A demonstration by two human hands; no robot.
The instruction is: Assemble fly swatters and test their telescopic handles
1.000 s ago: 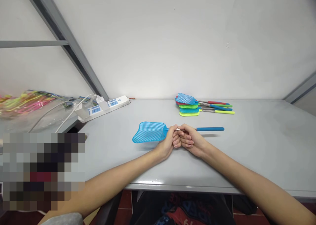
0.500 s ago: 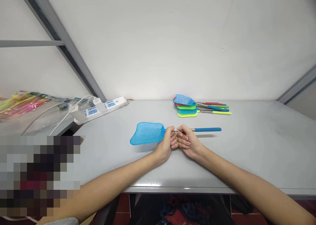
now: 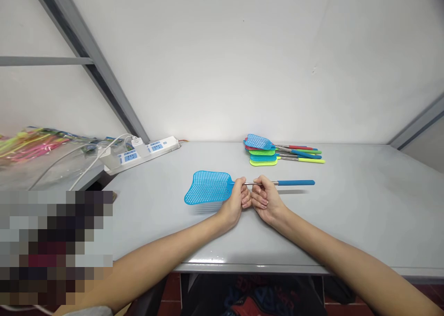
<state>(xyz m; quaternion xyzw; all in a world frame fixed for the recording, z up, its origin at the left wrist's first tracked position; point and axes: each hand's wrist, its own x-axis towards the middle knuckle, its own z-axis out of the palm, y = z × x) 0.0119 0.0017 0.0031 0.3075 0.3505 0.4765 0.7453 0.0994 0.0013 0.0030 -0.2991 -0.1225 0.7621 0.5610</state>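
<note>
A blue fly swatter (image 3: 208, 187) with a metal shaft and a blue grip is held level just above the grey table (image 3: 152, 223), its shadow beneath it. My left hand (image 3: 239, 198) is closed round the shaft beside the perforated head. Close by on the right, my right hand (image 3: 265, 198) pinches the shaft between thumb and forefinger, its other fingers curled in. The blue handle sticks out to the right past that hand. Behind, against the wall, lies a pile of fly swatters (image 3: 262, 161) in blue, red, green and yellow, handles pointing right.
A white power strip (image 3: 156, 150) with plugs and cables lies at the back left of the table. Bagged colourful items (image 3: 38, 145) sit at the far left. A blurred-out area covers the lower left. Metal frame posts (image 3: 93, 71) stand at the sides.
My right hand has shifted slightly right, away from my left hand. The blue handle reaches a little further right, and a bit more of the metal shaft shows between the hands.
</note>
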